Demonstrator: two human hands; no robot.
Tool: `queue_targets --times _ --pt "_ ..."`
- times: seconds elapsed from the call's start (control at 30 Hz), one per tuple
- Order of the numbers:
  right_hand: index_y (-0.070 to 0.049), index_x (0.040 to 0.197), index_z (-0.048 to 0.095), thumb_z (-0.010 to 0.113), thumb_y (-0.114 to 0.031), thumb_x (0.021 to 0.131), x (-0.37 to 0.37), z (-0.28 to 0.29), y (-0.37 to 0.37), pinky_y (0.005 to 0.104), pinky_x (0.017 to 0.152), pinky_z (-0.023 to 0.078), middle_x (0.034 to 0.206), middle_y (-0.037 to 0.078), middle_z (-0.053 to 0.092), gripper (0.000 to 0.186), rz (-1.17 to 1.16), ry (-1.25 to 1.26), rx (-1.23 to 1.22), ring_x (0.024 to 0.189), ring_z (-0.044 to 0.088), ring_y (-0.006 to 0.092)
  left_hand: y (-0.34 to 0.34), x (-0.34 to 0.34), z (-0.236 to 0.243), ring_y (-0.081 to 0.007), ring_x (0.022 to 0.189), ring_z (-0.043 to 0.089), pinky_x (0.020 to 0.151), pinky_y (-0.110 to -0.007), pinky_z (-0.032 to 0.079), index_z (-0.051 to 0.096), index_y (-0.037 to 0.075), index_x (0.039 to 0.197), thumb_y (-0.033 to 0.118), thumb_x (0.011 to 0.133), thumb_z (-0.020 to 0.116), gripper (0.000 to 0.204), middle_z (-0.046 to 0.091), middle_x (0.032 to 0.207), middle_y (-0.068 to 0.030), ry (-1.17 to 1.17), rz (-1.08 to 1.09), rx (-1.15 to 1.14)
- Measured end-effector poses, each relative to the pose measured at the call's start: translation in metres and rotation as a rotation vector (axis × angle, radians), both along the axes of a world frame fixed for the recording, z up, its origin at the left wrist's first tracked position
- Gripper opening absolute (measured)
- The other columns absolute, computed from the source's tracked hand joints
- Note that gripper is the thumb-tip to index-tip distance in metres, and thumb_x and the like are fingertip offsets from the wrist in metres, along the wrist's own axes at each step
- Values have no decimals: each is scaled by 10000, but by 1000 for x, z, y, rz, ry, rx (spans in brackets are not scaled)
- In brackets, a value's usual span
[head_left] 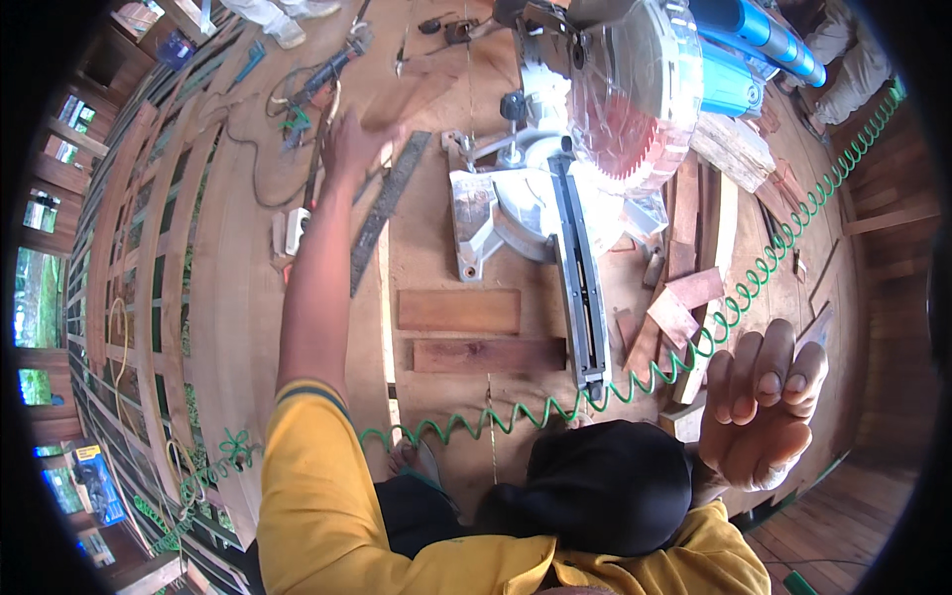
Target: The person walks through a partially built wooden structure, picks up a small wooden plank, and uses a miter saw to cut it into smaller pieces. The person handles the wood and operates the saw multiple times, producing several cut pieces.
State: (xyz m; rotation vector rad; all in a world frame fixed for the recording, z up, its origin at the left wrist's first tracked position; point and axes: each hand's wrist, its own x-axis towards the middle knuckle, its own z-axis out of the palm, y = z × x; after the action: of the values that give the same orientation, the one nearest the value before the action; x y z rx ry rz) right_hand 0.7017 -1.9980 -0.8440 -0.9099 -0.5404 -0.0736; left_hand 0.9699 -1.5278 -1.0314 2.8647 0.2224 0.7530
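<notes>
My left hand (349,151) reaches forward on the left with its fingers apart, slightly blurred, and nothing shows in it. Just right of it, a dark flat strip (390,213) lies slantwise on the wooden boards. Beyond the fingers rests a corded power tool (337,67). My right hand (762,409) is raised at the right, palm in view, its fingers loosely curled around nothing. Between the hands stands a miter saw (506,213) with a clear guard over a red blade. Two short reddish-brown wood pieces (459,310) lie parallel beside its base.
A coiled green air hose (526,418) stretches from lower left to upper right, crossing in front of the saw. Wood offcuts (679,307) are heaped right of the saw. A small white object (296,230) lies near my left forearm. Slatted floor gaps run along the left; other people's legs show at the top.
</notes>
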Motion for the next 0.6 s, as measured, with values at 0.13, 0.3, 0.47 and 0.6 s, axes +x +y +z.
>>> queue_targets --times 0.13,0.3,0.47,0.6 --pt "-88 1089 530 769 -306 934 -3 -13 -9 262 671 426 999 36 499 359 -97 42 -64 782 487 113 -30 9 5 -413 1169 638 979 -488 512 621 -37 1279 648 791 758 852 650 1235 -287 168 -48 -161" --pt "-40 1069 561 731 -297 962 -3 -43 -25 259 659 426 952 71 526 326 -479 100 -214 756 501 125 -49 -128 -80 -415 1256 585 1061 -483 477 616 -30 1298 545 807 800 777 622 1303 -262 478 -461 -262" --pt "-17 1098 606 652 -209 1005 32 -29 -82 308 715 445 954 115 574 219 -710 -312 -483 865 545 188 -75 -234 -91 -373 1318 511 1104 -458 431 562 -18 1369 355 647 925 890 521 1415 -183 706 -573 -65" --pt "15 1131 712 733 -101 918 124 33 -55 281 892 502 1037 54 720 244 -1101 -391 -705 975 649 139 -59 -256 -116 -367 1314 483 1076 -488 437 547 32 1364 361 605 943 917 494 1406 -158 725 -509 -126"
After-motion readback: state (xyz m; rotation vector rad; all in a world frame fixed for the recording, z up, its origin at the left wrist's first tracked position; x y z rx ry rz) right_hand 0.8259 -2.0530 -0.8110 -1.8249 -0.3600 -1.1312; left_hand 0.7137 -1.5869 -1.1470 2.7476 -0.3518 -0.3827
